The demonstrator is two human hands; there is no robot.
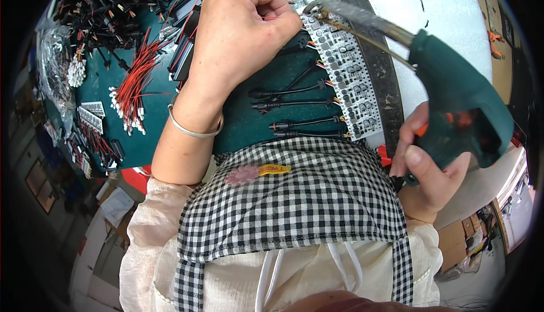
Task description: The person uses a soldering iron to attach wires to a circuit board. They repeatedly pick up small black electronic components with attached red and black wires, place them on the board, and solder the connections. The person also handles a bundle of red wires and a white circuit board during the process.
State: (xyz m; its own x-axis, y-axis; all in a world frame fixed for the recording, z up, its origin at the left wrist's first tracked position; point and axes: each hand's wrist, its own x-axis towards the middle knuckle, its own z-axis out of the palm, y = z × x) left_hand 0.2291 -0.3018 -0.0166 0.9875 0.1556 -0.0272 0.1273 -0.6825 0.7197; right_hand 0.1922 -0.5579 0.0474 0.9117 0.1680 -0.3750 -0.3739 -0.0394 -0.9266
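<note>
My right hand (433, 179) is wrapped round the handle of a dark green soldering gun (453, 85) with an orange trigger. Its metal barrel and thin feed tube reach left, and the tip (313, 7) meets the far end of a white circuit board strip (350, 79). Beside that tip my left hand (241, 31) is closed in a pinch, with a thin red wire (271, 18) showing between the fingers. The wire's end is hidden by the hand. Several short black cables with connectors (306, 89) run from the board's left edge.
A dark metal bar (391, 96) lies along the board on white foam (447, 6). Left on the green mat (170, 113) are red wires with white plugs (139, 79), a heap of black connector cables (96, 11), small boards (90, 118) and a clear plastic bag (55, 68).
</note>
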